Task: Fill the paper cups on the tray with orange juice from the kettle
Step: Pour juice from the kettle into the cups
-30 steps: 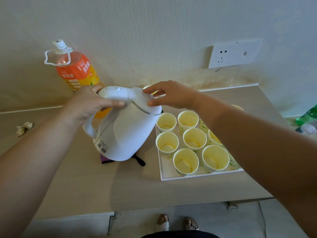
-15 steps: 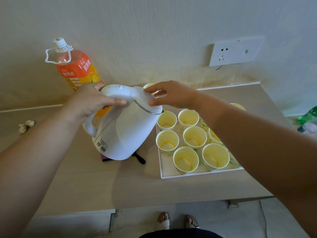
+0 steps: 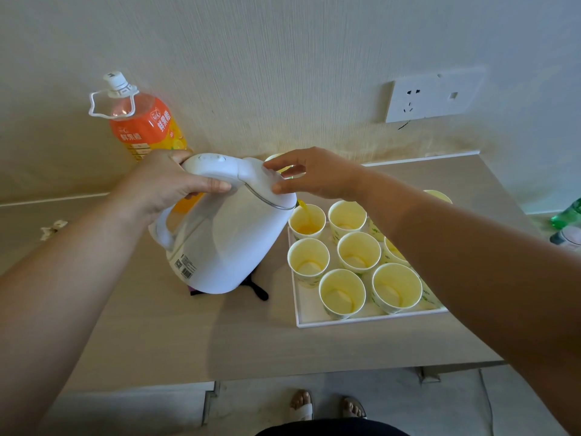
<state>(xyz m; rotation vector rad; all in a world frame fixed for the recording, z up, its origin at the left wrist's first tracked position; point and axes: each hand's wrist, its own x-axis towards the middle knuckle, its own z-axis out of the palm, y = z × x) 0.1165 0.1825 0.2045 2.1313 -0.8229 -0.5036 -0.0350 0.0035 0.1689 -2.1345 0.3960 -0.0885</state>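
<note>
The left hand (image 3: 171, 184), curled round the handle (image 3: 210, 169), has tipped the white plastic kettle (image 3: 226, 243) further toward three o'clock since the earlier frame, the right hand (image 3: 317, 176) resting spread fingertips on its lid (image 3: 267, 191); orange juice (image 3: 306, 228) now runs into the pale paper cup (image 3: 309, 236) at eleven o'clock on the white rectangular tray (image 3: 361, 322). The kettle probably handles heavy and slick, so that handle is the hold.

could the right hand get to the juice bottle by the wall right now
Probably not directly: the tilted kettle and the left hand gripping its handle sit between the right hand and the juice bottle.
</note>
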